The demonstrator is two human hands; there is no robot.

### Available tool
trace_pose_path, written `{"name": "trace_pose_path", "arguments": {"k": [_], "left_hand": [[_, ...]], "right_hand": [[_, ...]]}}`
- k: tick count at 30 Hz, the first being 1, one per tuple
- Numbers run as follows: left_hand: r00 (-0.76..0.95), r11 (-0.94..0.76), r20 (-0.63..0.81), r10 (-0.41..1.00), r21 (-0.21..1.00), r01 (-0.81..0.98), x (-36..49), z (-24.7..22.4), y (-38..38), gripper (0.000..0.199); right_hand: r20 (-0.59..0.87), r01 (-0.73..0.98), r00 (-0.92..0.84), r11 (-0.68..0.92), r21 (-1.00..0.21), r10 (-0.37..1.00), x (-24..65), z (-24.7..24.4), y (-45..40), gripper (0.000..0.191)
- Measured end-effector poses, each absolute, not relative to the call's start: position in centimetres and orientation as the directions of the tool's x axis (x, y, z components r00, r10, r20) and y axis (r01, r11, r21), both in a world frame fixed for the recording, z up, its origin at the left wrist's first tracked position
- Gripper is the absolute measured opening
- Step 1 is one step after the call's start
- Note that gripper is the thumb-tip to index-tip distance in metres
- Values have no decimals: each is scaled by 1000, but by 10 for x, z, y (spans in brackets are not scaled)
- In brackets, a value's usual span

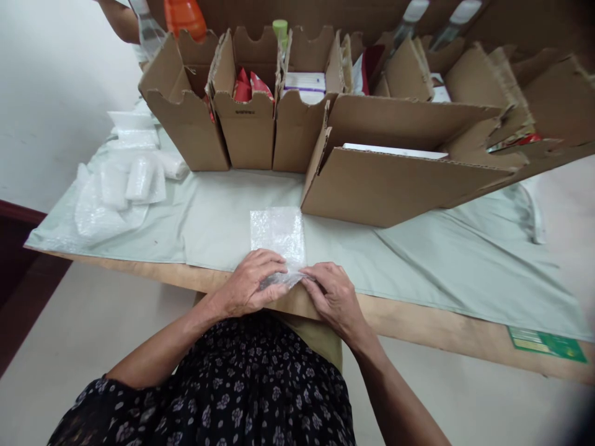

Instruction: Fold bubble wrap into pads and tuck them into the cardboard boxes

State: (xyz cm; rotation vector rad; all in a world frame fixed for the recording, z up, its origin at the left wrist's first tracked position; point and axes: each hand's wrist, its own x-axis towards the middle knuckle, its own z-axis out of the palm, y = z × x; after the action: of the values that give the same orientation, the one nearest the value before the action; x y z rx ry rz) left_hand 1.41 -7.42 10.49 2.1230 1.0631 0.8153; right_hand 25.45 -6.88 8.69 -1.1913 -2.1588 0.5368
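A small rectangular piece of clear bubble wrap lies flat near the table's front edge, its near end lifted and gathered between my hands. My left hand grips that near end from the left, fingers bent over the top and thumb lower down. On the other side, my right hand pinches the near right corner between thumb and fingers. Whether the wrap is a bag or a folded sheet I cannot tell.
Cardboard bins line the back of the table, with a wider cardboard box in front on the right. Several bubble-wrap pieces are heaped at the left. A green card lies at the front right edge. Another person's arm shows behind.
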Motion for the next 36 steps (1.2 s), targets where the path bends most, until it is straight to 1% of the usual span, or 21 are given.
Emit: {"name": "trace_pose_path", "arguments": {"k": [3,5,8,12,14,15,17,19,21,23,24,26,27,31,36], "left_hand": [[501,-505,244,830,709,491,16,105,-80,31],[484,-503,244,840,683,530,20,103,-83,27],[416,-485,278,866,671,561,25,99,-86,17],[298,-445,331,895,703,555,31,93,-84,15],[228,-388,314,922,735,557,32,91,-83,16],[200,-356,295,934,751,556,32,91,-82,17],[169,-308,258,951,775,552,32,90,-80,17],[163,-293,243,956,780,553,32,91,-79,17],[165,-296,246,955,773,561,33,91,-77,18],[159,-294,249,955,764,574,34,91,-77,19],[154,-290,247,957,761,580,35,91,-77,19],[144,-280,243,959,758,589,36,90,-77,21],[140,-277,241,960,757,591,37,90,-77,21],[139,-282,249,958,757,589,37,89,-76,23],[159,-317,278,947,748,584,36,90,-79,25]], "right_hand": [[258,611,-367,441,-658,894,255,86,-70,22],[197,610,-358,389,-691,912,256,88,-67,20],[93,633,-369,323,-703,925,254,93,-60,17],[2,667,-362,260,-698,932,249,97,-52,17],[35,650,-323,249,-718,946,247,94,-54,19],[81,634,-296,259,-728,952,247,92,-56,21],[226,615,-240,328,-718,944,247,87,-63,23],[394,645,-223,438,-626,892,249,83,-72,22],[518,695,-257,528,-487,816,252,82,-80,22],[581,724,-299,577,-379,757,255,83,-87,29],[601,729,-309,590,-348,737,256,84,-90,34],[624,729,-325,608,-313,710,255,87,-93,40],[620,725,-346,620,-300,704,254,88,-93,40],[500,728,-463,636,-257,732,245,85,-86,30],[430,733,-495,629,-259,755,241,76,-74,30]]}}
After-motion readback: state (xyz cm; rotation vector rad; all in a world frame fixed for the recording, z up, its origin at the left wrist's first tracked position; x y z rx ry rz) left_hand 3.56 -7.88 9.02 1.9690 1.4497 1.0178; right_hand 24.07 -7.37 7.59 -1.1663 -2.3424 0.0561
